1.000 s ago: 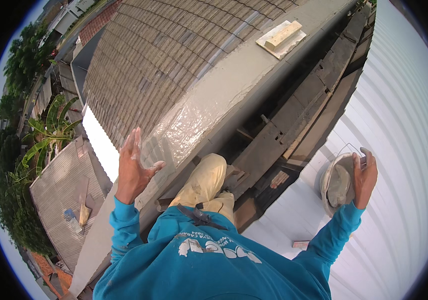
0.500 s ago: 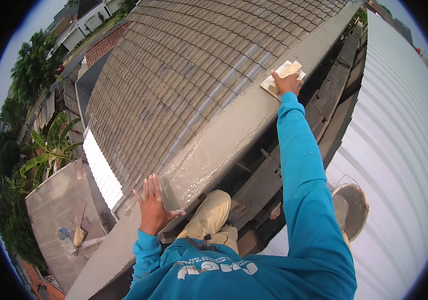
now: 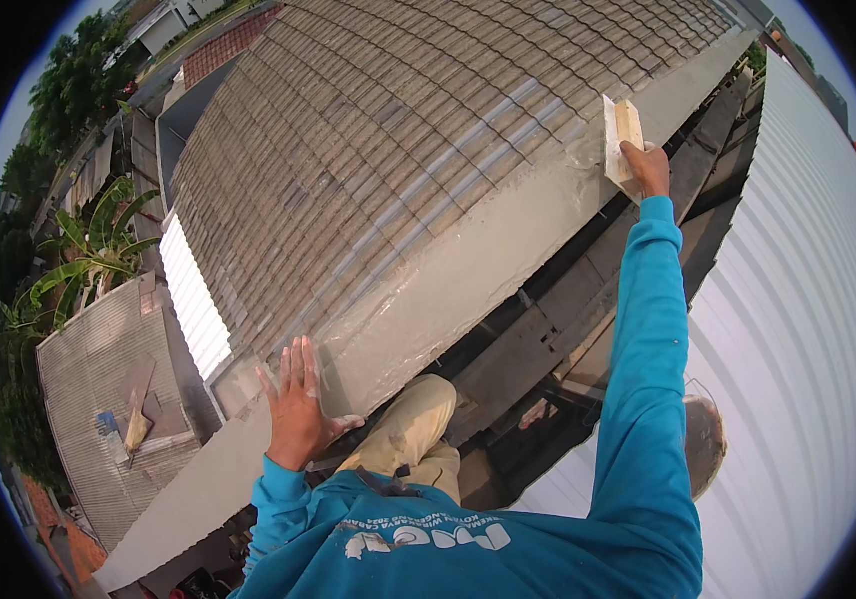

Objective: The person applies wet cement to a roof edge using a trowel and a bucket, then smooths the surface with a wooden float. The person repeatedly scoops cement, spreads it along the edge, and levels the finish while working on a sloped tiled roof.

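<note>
My right hand point(image 3: 649, 168) reaches far along the ledge, wrapped around the wooden handle of a white plastering float point(image 3: 616, 150). The float is tilted, its long side running away from me, at the outer part of the wet grey mortar ledge point(image 3: 488, 250). A ridge of mortar shows just left of it. Close to my body, my left hand point(image 3: 300, 409) rests with fingers spread at the near part of the ledge, holding nothing. The mortar surface between my hands is shiny and smooth in places.
Weathered roof tiles point(image 3: 368, 150) slope up beside the ledge. To the right, a dark gap with wooden boards point(image 3: 508, 369) drops below, then white corrugated roofing point(image 3: 798, 329). A bucket point(image 3: 705, 444) stands on it, partly behind my right arm. My bent knee point(image 3: 403, 424) is against the ledge.
My right hand has moved farther away and to the right with the float, which has turned from lying flat to a steep tilt. My left hand stays spread at the ledge.
</note>
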Demonstrator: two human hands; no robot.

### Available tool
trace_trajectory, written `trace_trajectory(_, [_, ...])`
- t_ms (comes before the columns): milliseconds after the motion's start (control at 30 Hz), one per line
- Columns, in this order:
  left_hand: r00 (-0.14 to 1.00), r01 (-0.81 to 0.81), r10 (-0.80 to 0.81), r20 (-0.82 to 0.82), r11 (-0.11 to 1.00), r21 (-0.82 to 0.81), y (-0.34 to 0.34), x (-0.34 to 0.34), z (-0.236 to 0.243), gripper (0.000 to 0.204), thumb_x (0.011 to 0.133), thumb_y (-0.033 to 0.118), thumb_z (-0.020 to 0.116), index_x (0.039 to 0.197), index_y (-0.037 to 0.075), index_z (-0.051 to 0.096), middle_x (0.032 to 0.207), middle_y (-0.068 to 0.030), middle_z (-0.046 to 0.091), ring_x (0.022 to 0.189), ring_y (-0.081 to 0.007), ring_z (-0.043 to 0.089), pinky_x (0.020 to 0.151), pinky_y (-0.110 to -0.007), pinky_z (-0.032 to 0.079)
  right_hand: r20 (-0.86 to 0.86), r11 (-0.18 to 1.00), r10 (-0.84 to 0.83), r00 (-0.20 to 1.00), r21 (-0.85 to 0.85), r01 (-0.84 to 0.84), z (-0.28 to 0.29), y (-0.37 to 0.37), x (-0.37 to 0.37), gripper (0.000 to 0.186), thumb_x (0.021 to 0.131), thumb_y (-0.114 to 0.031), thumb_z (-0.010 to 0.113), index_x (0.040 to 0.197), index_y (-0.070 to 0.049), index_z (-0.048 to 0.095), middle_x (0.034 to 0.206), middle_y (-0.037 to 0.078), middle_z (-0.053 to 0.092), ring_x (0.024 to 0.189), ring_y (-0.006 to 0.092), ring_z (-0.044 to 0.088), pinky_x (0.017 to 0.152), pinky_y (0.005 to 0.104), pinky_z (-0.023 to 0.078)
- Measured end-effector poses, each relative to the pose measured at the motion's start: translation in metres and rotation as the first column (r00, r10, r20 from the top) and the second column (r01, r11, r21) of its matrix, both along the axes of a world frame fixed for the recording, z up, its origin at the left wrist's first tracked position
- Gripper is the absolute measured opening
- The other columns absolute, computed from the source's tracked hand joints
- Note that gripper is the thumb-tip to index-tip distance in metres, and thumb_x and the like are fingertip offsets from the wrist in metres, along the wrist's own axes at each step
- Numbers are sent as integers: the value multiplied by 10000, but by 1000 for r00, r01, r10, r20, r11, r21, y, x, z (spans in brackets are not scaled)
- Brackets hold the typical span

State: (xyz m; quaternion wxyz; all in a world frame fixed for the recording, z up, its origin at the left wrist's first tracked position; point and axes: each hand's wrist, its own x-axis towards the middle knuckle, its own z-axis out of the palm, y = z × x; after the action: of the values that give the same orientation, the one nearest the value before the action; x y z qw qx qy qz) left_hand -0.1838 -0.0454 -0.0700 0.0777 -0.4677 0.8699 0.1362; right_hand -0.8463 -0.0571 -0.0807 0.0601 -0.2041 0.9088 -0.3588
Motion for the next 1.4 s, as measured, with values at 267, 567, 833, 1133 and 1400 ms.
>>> trace_trajectory(267, [998,15,-18,55,998,57,-5,-8,3,1488,481,539,925,1573,20,57,1614,-171,222,1480,-382,235,1173,-661,56,43,946,323,945,-35,-322,-13,17,-45,518,773,-319,675,1175,8,694,962,179,734,909,252,713,855,350,522])
trace_trajectory(567, [992,22,-33,122,996,90,-8,-13,2,1529,452,552,933,1581,56,29,1618,-179,215,1473,-397,256,1171,-658,74,-9,797,587,809,179,-577,-8,25,-23,571,781,-266,616,1290,-7,619,1022,241,704,930,285,689,902,356,507])
trace_trajectory(833, [998,23,-29,59,996,88,-15,-19,2,1551,435,559,933,1582,65,15,1611,-199,224,1463,-414,272,1160,-677,59,-349,694,720,599,346,-632,-8,47,100,639,795,-245,636,1384,-22,527,1055,227,612,1012,361,595,910,427,479])
trace_trajectory(1133, [992,56,-64,107,995,77,-15,-25,1,1555,422,569,928,1574,29,34,1597,-232,239,1445,-433,302,1162,-671,53,-478,792,611,632,385,-474,-19,37,112,589,810,-245,744,1335,-49,562,1036,196,577,1015,368,571,859,460,491])
trace_trajectory(1400, [995,46,-54,81,994,98,-17,-23,-1,1556,419,612,911,1555,-28,64,1585,-255,256,1435,-440,321,1156,-672,89,-557,847,478,679,496,-189,-23,19,11,501,844,-297,705,1270,-46,624,1145,183,617,1098,363,570,900,480,481])
